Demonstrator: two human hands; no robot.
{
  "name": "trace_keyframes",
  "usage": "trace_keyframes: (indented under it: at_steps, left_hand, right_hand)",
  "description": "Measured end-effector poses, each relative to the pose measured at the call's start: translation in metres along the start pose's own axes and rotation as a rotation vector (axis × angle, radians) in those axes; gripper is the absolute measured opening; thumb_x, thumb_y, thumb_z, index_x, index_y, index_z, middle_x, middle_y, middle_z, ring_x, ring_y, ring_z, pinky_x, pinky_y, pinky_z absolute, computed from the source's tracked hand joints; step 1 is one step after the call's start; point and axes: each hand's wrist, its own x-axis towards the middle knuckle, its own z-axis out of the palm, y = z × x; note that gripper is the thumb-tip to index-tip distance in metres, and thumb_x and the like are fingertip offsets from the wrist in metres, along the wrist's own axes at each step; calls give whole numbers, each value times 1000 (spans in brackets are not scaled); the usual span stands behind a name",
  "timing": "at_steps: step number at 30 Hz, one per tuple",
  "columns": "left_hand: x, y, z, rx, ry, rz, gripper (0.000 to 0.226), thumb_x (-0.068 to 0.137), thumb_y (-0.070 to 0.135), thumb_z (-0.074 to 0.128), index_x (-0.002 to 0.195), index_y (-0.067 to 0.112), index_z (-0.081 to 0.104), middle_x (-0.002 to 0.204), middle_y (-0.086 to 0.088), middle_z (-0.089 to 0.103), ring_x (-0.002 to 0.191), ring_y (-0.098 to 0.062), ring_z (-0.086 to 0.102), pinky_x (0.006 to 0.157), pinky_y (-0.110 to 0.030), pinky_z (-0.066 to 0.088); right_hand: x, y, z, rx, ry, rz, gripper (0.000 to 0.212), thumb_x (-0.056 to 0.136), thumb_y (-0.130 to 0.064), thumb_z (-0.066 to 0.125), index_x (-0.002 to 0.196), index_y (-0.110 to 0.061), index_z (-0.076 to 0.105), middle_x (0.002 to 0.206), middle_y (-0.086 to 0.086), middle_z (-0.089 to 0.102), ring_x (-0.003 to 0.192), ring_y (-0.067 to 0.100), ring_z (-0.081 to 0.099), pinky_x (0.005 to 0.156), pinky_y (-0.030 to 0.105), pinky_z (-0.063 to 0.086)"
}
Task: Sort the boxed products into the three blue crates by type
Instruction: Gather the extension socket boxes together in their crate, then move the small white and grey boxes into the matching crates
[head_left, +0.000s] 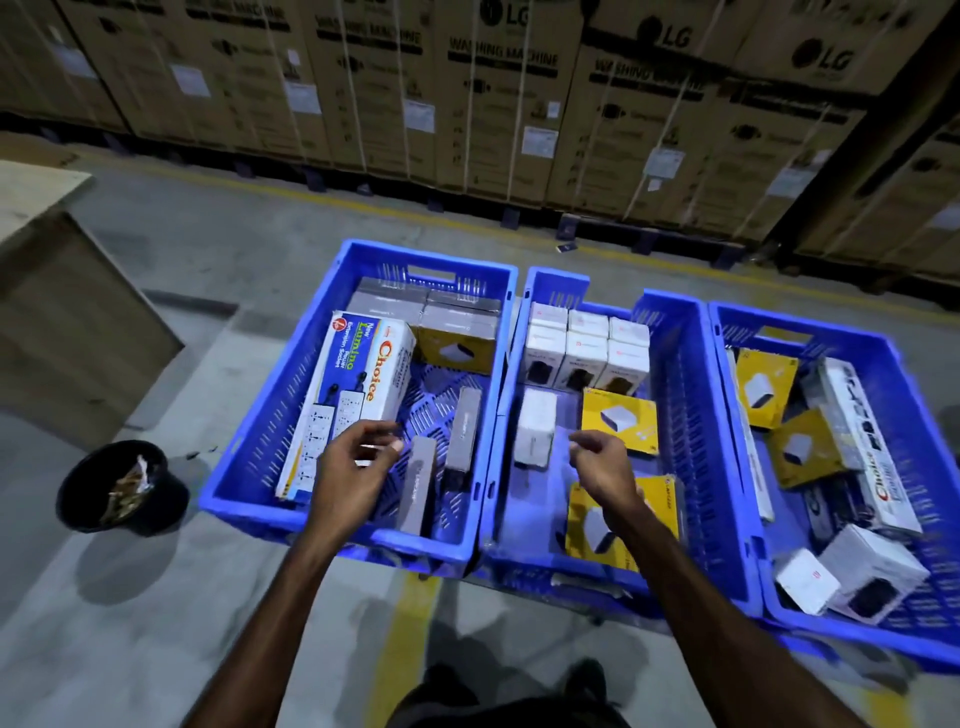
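Observation:
Three blue crates stand side by side on the floor. The left crate (260, 431) holds a long white Choice extension-socket box (358, 374), a yellow box (457, 351) and grey boxes (418, 483). The middle crate (685, 374) holds small white boxes (587, 345) in rows and yellow boxes (621, 418). The right crate (893, 374) holds a mix of yellow, white and long boxes. My left hand (353, 462) hovers over the left crate with fingers loosely curled, holding nothing. My right hand (602, 465) hovers over the middle crate, fingers curled and holding nothing.
A black bucket (122, 488) with scraps sits on the floor at the left. A wooden panel (67, 322) leans beyond it. Stacked washing-machine cartons (498, 104) wall off the back. A yellow floor line (400, 649) runs under the crates.

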Motion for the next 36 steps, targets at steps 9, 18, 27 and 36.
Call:
trace_keyframes:
  at_steps: [9, 18, 27, 36]
  left_hand:
    - [11, -13, -51, 312, 187, 192, 17, 93, 10, 75, 108, 20, 75, 86, 6, 75, 76, -5, 70, 70, -31, 58]
    - [6, -10, -60, 282, 326, 179, 9, 89, 15, 71, 97, 13, 75, 66, 2, 69, 63, -14, 67, 68, -39, 58]
    - [11, -12, -56, 296, 421, 121, 10, 89, 23, 66, 88, 15, 73, 67, 0, 69, 65, -25, 68, 68, -42, 57]
    - [5, -3, -47, 221, 412, 213, 10, 91, 21, 68, 86, 14, 73, 74, 4, 71, 67, -10, 67, 65, -40, 56]
  right_hand:
    - [-54, -117, 93, 54, -155, -503, 11, 95, -25, 63, 95, -34, 69, 89, -9, 72, 82, 17, 72, 76, 34, 59]
    - [-33, -136, 209, -62, -408, -52, 34, 92, -10, 74, 124, -9, 62, 112, 6, 69, 98, 23, 66, 69, 21, 42]
    - [-4, -107, 263, 51, -386, 113, 82, 67, -19, 96, 120, -14, 34, 117, 11, 65, 105, 29, 67, 96, 44, 58]
    - [-13, -145, 187, 414, -148, -51, 71, 68, -42, 90, 123, -23, 49, 116, 2, 67, 99, 24, 70, 87, 43, 60]
